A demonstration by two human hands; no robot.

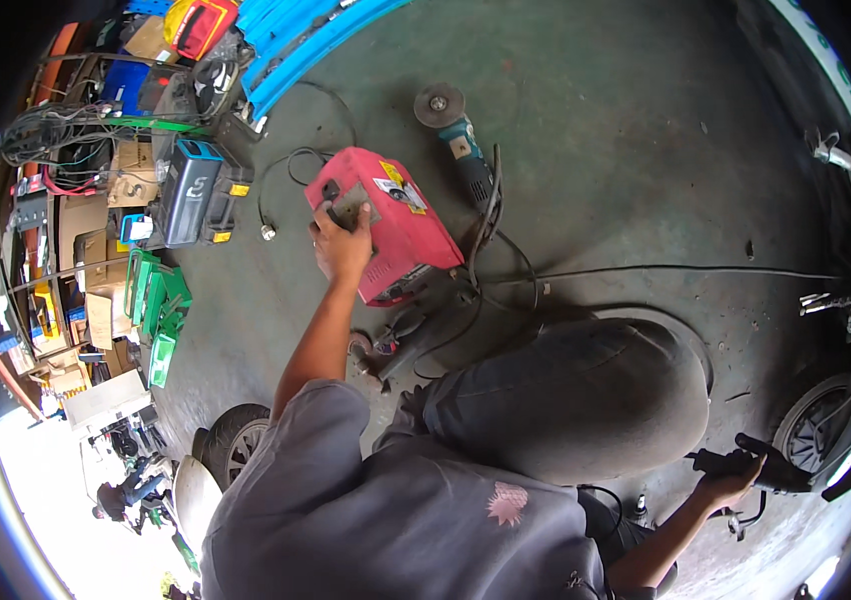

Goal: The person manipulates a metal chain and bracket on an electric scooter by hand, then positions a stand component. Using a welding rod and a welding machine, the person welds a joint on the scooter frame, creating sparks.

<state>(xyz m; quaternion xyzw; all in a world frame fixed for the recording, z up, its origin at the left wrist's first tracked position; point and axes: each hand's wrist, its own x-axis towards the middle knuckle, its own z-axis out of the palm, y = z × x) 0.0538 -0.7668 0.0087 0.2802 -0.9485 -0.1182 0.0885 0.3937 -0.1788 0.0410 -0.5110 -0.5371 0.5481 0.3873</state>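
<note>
My left hand is closed on the black handle on top of a red boxy machine with yellow labels. My right hand grips a black torch-like tool low at the right, beside my bent knee. Just beyond the red machine, a teal angle grinder with a disc lies on the floor with its cord. Another small tool rests near my left forearm, partly shadowed.
Cluttered shelves with boxes, cases and green toolboxes line the left. Blue panels lie at top. Cables cross the floor. A wheel and vehicle parts stand at right, another tire lower left. A person is far left.
</note>
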